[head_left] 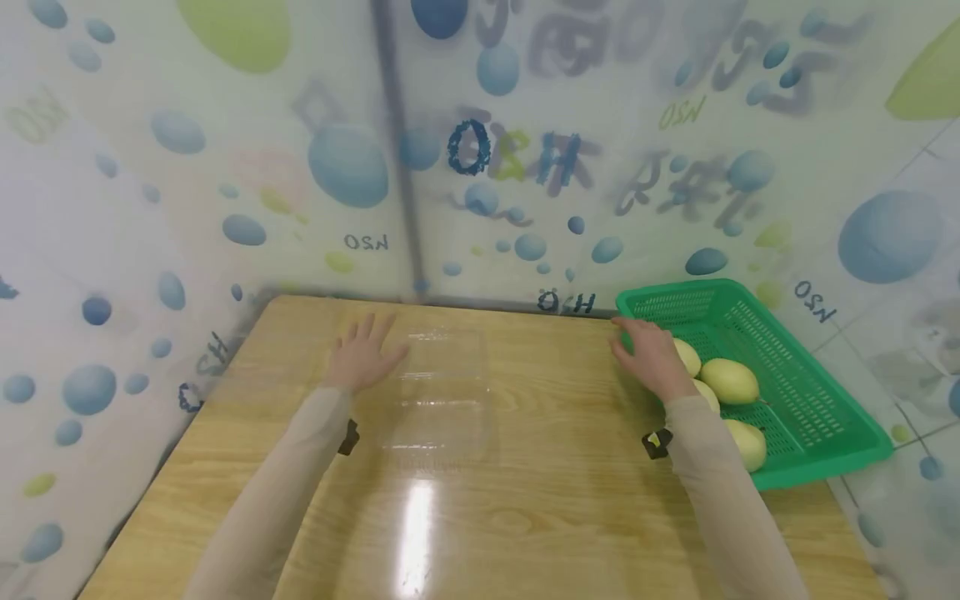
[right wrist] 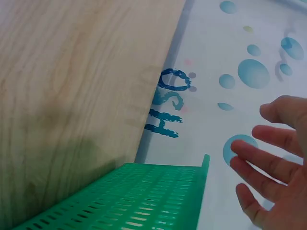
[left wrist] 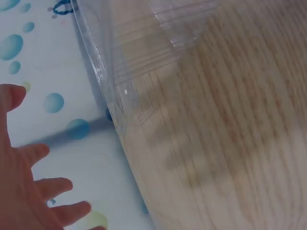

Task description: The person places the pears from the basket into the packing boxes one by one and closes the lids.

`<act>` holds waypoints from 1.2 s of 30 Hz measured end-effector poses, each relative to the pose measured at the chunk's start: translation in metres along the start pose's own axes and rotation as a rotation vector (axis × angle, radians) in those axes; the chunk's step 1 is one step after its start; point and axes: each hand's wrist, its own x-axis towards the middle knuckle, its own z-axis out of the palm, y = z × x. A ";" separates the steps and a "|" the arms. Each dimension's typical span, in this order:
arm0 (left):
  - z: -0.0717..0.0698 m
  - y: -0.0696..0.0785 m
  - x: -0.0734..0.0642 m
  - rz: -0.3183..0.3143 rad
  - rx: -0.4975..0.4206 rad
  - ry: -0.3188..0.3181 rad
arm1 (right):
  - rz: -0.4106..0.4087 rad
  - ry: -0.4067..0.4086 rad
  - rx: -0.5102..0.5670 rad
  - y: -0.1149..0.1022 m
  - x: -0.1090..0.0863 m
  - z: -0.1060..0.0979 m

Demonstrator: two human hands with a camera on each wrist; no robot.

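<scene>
My left hand [head_left: 363, 357], fingers spread and holding nothing, hovers beside a clear plastic container [head_left: 442, 392] on the wooden table. The left wrist view shows the same container [left wrist: 144, 38] past the spread fingers [left wrist: 53, 188]. On the right, my right hand [head_left: 651, 357] is over the left rim of a green plastic basket [head_left: 802, 375], its fingers relaxed and nothing in them. Several pale yellow, pear-like fruits [head_left: 729, 382] lie in the basket, partly hidden behind the right hand and forearm. The right wrist view has the loose fingers [right wrist: 268, 163] above the basket's slotted side [right wrist: 144, 196].
The wooden table [head_left: 555, 500] reaches back to a wall covering [head_left: 465, 217] printed with blue and green bubbles and letters. More of this covering flanks the table at left and right. Each wrist carries a small dark camera mount.
</scene>
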 end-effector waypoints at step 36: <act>0.040 -0.038 -0.067 0.193 -0.756 -0.327 | -0.101 -0.014 0.174 -0.004 -0.061 0.054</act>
